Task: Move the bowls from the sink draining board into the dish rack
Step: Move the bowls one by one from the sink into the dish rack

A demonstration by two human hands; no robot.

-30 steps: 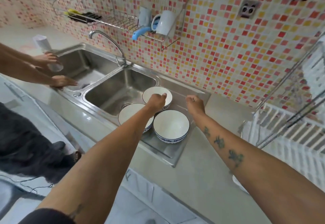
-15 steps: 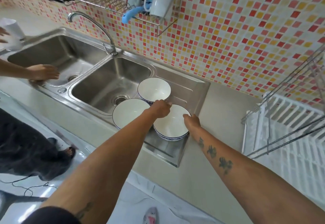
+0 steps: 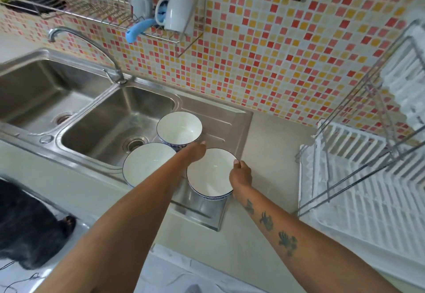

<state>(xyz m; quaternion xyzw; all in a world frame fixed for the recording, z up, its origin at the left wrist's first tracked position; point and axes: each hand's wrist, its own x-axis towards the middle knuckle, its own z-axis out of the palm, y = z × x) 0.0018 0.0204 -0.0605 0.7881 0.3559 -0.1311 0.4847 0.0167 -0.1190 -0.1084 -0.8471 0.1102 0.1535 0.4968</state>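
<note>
Three white bowls with blue-patterned outsides stand on the steel draining board: a far bowl, a left bowl and a right bowl. My right hand grips the right bowl's right rim, thumb over the edge. My left hand is curled at the same bowl's far-left rim, between it and the far bowl; its fingertips are hidden. The white dish rack with a metal frame stands on the counter to the right, apart from the bowls.
A double steel sink with a curved tap lies left of the board. A wall shelf above holds a white mug and a blue-handled tool. Another person's dark clothing and foot are at the lower left.
My right hand has come back from the board's far side onto the right bowl's rim. My left hand shifted from the far bowl to the right bowl. The other person's hands left the view.
</note>
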